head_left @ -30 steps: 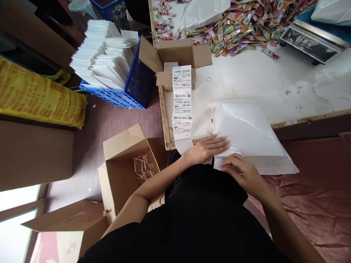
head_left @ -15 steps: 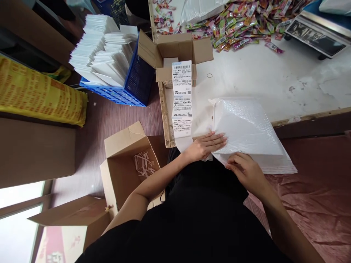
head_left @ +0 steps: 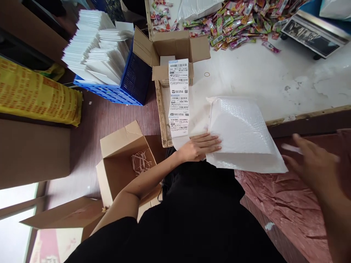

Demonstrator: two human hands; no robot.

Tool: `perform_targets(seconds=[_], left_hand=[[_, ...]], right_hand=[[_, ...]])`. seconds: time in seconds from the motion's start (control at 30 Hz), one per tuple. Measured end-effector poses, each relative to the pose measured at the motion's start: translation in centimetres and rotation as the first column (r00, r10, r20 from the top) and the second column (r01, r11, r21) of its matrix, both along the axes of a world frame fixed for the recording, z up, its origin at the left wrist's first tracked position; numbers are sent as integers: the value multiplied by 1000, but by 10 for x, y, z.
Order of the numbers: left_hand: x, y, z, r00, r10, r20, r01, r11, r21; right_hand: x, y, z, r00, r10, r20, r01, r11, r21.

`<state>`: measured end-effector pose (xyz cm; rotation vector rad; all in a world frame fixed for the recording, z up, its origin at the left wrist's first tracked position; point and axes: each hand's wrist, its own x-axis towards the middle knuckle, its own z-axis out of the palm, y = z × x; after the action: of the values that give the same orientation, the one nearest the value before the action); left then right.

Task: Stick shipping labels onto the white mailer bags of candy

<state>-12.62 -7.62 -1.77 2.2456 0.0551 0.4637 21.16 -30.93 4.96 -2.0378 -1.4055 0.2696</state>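
A white bubble mailer (head_left: 237, 124) lies at the table's front edge, its flap (head_left: 246, 162) hanging toward me past the edge. My left hand (head_left: 197, 147) rests flat with fingers stretched over the mailer's left side. Off to the right of the mailer, my right hand (head_left: 315, 164) is smeared by motion. A thin white strip (head_left: 291, 148) shows between its thumb and fingers; whether they grip it is unclear. Left of the mailer, a folded strip of printed shipping labels (head_left: 179, 98) runs from a small open carton (head_left: 171, 44) to near my left wrist.
Small colourful packets (head_left: 236, 25) and a scale (head_left: 312, 34) occupy the table's far side. A blue crate (head_left: 109, 89) holds stacked white mailers. Below it, an open carton (head_left: 120, 137) contains tangled white strips. Reddish crumpled sheeting (head_left: 296, 204) covers the floor at right.
My right hand has moved from the mailer's flap out to the right, and a white strip now shows at its fingers. The left hand stays on the mailer.
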Motion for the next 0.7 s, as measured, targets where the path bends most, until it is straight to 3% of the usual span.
perform_targets(seconds=[0.07,0.13,0.2,0.27,0.3,0.37,0.43,0.5,0.57,0.63,0.67,0.7], left_hand=[[0,-1,0,999,25,-22,-27,994,-107],[1,-5,0,987,157,-37,-161,956,-244],[6,-10,0,918,386,-94,-393,844,-364],[14,-16,-1,797,564,-217,-593,660,-461],[18,-18,0,750,595,-290,-647,568,-508],[25,-20,2,702,584,-408,-687,404,-605],[30,-18,7,683,546,-485,-688,257,-679],[32,-13,15,710,455,-538,-654,142,-743],[35,-9,23,806,306,-507,-552,80,-830],[38,-10,32,883,274,-382,-414,72,-907],[38,-11,36,889,336,-310,-363,108,-925],[37,-13,39,864,445,-238,-347,181,-920]], right_hand=[[-9,19,-29,986,121,117,-117,992,-41],[-21,29,-45,963,221,154,-215,975,-58],[-32,34,-52,993,72,97,-74,997,13],[-39,40,-57,972,-216,-86,219,975,26],[-39,44,-60,921,-328,-209,330,944,-24],[-36,52,-65,776,-429,-463,393,902,-178],[-31,57,-71,596,-444,-669,313,896,-316],[-32,57,-75,409,-435,-802,129,898,-421],[-46,57,-78,238,-378,-895,-15,920,-392],[-73,62,-80,134,-265,-955,-7,963,-268],[-90,67,-81,108,-198,-974,48,980,-194],[-108,73,-81,93,-135,-986,115,986,-124]])
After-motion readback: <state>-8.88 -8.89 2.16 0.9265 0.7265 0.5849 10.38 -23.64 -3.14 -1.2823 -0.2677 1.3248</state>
